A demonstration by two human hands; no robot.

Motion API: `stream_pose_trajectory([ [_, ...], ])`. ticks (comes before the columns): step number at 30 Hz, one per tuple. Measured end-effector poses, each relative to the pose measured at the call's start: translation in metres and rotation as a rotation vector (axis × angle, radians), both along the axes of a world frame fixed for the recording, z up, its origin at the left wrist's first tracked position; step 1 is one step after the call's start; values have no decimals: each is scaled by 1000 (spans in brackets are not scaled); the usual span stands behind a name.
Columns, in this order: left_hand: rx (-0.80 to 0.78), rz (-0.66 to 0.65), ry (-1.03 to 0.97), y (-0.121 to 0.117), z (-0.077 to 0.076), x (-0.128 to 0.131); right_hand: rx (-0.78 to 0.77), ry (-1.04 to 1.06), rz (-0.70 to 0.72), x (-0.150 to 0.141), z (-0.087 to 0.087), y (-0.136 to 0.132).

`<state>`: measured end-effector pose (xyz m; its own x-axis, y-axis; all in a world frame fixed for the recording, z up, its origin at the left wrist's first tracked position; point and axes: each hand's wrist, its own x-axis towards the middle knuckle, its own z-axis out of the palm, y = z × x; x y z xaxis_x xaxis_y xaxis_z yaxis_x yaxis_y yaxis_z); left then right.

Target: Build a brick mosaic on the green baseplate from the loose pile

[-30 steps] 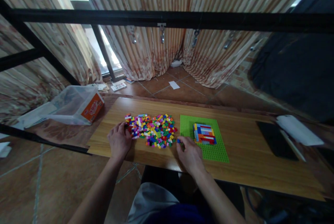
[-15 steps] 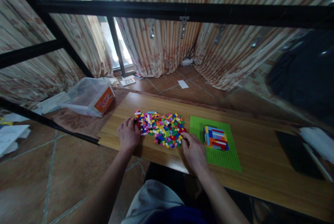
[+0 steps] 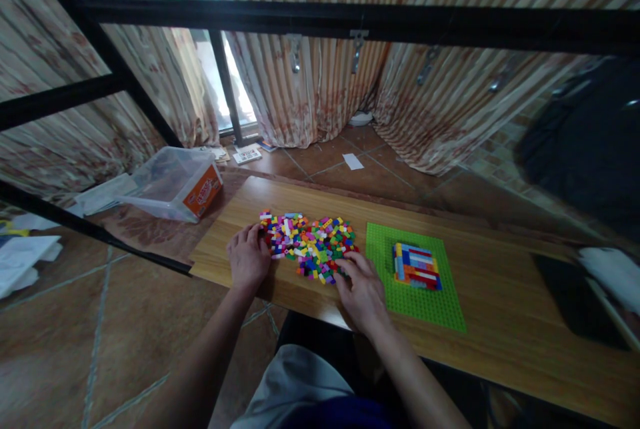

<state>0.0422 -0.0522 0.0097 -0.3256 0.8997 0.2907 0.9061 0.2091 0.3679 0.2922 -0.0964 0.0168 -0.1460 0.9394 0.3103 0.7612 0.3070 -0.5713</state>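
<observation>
A heap of small multicoloured toy building bricks [image 3: 320,246] lies spread on the wooden table. My left hand [image 3: 249,257] is at the heap's left edge, fingers curled and close together; whatever may be between their tips is hidden. Over the heap's right edge, my right hand [image 3: 363,290] has its fingers bent but apart, with the tips touching the bricks, and no brick shows in its grasp. To the right of that hand lies a green baseplate [image 3: 380,239]. On it sits a low rectangular block of joined bricks [image 3: 417,266], striped in red, blue, white, orange and yellow.
The long wooden table [image 3: 505,296] carries a dark flat object [image 3: 575,299] at its right end. Beyond its left end, a clear plastic bin [image 3: 173,186] with an orange label stands on the floor. A black metal frame [image 3: 320,19] crosses in front of the curtains.
My right hand has shifted slightly left over the heap, and its fingers have spread apart. My left hand has stayed at the heap's left edge. The view has moved slightly.
</observation>
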Motion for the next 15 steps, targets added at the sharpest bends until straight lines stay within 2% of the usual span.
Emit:
stream_pose_trajectory([
  [7,-9,1,1,1,0,-1,-8,-137,11,-3,-4,4],
  [15,-10,-4,9,2,-2,-2,-14,-141,-10,6,-2,8],
])
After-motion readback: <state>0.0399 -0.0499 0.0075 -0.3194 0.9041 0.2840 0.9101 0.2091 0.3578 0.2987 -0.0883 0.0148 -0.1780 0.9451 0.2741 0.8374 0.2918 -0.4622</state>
